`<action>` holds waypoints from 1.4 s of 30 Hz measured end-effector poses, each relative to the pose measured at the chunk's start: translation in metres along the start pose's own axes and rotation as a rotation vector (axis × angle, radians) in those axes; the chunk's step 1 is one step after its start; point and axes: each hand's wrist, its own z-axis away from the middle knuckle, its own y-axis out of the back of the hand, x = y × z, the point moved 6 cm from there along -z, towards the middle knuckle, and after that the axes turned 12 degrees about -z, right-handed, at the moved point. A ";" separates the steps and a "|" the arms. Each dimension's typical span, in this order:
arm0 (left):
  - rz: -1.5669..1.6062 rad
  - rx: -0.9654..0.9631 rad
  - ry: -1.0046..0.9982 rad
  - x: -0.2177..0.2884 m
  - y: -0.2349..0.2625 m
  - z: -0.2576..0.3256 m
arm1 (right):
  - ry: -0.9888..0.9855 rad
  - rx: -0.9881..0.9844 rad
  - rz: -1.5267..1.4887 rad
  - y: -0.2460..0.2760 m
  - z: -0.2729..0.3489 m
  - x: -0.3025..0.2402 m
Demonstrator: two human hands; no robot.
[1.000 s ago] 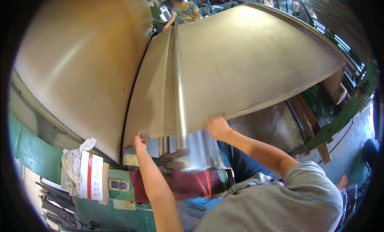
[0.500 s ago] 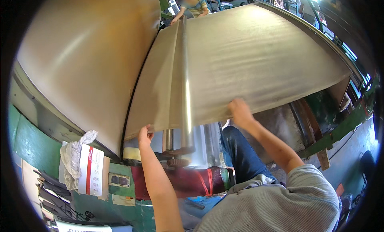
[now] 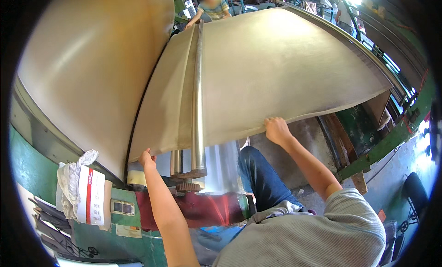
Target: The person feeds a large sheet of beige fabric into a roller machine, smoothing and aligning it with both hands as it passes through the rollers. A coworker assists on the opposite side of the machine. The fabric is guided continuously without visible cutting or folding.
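Note:
A broad tan fabric sheet (image 3: 285,73) stretches away from me, passing under a shiny metal roller (image 3: 198,96). My right hand (image 3: 277,131) is closed in a fist on the sheet's near edge, to the right of the roller. Left of the roller, my left hand (image 3: 147,158) pinches the same edge near its left corner, beside a large tan drum (image 3: 92,73). The fingertips of both hands are partly hidden. At the far end, another person (image 3: 214,9) has an arm reaching to the sheet beside the roller.
A red-wrapped roll (image 3: 193,209) and a brown gear (image 3: 188,187) lie below the roller's near end. On the green machine frame at left are a white cloth (image 3: 71,179) and a white-and-red box (image 3: 91,193). A green beam (image 3: 377,152) runs along the right.
My view has shifted, so the sheet and roller sit farther left in the picture. The rippled, blurred sheet now looks smoother. Both hands stay at its near edge.

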 end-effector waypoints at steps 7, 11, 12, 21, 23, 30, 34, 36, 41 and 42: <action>0.037 -0.335 -0.132 -0.001 -0.013 -0.023 | 0.074 -0.064 -0.048 -0.029 -0.001 -0.043; 0.037 -0.072 -0.059 -0.004 -0.004 -0.025 | 0.095 -0.119 -0.060 -0.039 -0.008 -0.063; 0.065 -0.041 -0.045 -0.004 0.000 -0.024 | 0.106 -0.123 -0.072 -0.041 -0.011 -0.069; 0.062 -0.270 -0.067 -0.002 -0.009 -0.013 | 0.202 -0.131 -0.115 -0.051 -0.026 -0.128; 0.045 -0.245 -0.084 -0.001 -0.010 -0.010 | 0.240 -0.156 -0.119 -0.058 -0.029 -0.140; 0.052 -0.345 -0.119 -0.003 -0.009 -0.033 | 0.270 -0.104 -0.280 -0.061 -0.029 -0.160; 0.129 -0.066 -0.094 -0.003 -0.007 -0.022 | 0.265 -0.062 -0.168 -0.057 -0.023 -0.095; 0.113 -0.186 -0.057 -0.006 -0.012 -0.017 | 0.097 -0.108 -0.128 -0.039 -0.021 -0.046; 0.039 -0.415 -0.168 0.005 -0.035 0.000 | -0.136 -0.112 -0.065 0.033 -0.006 0.048; 0.083 -0.316 -0.173 0.001 -0.013 -0.022 | -0.121 -0.094 -0.094 0.043 -0.006 0.046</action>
